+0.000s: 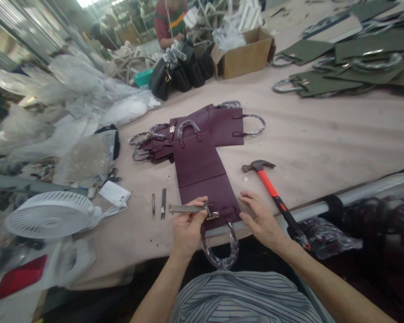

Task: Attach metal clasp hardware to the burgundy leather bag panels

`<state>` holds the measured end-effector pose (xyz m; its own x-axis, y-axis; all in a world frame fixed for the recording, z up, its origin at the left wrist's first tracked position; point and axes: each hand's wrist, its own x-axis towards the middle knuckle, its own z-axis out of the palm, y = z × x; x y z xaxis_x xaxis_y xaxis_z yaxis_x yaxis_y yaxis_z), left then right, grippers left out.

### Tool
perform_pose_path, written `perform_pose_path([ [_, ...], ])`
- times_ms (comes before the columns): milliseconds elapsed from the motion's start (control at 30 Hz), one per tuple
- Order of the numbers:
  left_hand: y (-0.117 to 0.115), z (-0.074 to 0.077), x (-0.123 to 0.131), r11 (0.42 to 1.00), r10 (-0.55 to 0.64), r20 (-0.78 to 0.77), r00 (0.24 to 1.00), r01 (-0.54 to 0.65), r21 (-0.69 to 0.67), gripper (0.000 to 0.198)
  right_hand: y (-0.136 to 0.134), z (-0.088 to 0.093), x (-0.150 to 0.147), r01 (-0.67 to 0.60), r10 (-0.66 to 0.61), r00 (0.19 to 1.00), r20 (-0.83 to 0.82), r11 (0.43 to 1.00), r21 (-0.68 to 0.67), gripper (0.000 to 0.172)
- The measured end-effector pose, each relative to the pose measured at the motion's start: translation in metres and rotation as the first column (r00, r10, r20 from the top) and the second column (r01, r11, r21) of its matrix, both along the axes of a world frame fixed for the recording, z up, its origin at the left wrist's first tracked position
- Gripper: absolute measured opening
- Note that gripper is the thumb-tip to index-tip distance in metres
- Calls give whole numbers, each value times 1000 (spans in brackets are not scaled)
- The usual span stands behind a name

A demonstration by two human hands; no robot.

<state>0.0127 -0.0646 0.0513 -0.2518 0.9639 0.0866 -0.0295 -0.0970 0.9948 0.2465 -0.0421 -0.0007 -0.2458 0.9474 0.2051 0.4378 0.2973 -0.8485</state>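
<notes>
A maroon bag panel (202, 170) lies flat in front of me, its plastic-wrapped handle (221, 260) hanging over the table's near edge. My left hand (188, 229) is closed on a flat metal bar (186, 209), held crosswise above the panel's near end. Beside those fingertips sits a small metal clasp (212, 216); whether the bar touches it I cannot tell. My right hand (264, 220) is open at the panel's right edge, fingers apart and holding nothing. To its right a claw hammer (271, 186) with a red and black handle rests on the table.
Two thin metal strips (163, 204) lie left of the panel. More maroon bag pieces (227, 128) are stacked behind it. A white fan (52, 214) stands at left, green bag pieces (363, 67) at far right. Beyond a cardboard box (245, 58), another person (170, 24) works.
</notes>
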Motion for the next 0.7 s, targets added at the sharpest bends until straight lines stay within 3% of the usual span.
perform_pose_path([
  [167,15,-12,32,994,-104,-87,991,106,25,10,0,-6,3,20,-20,1000,-12,1000,18,27],
  [300,13,-20,32,987,-132,-200,971,147,59,8,0,-4,1,15,-14,1000,-27,1000,25,32],
  [700,12,-21,32,980,-166,-303,938,191,56,10,-1,-10,2,8,-8,1000,-2,998,60,30],
])
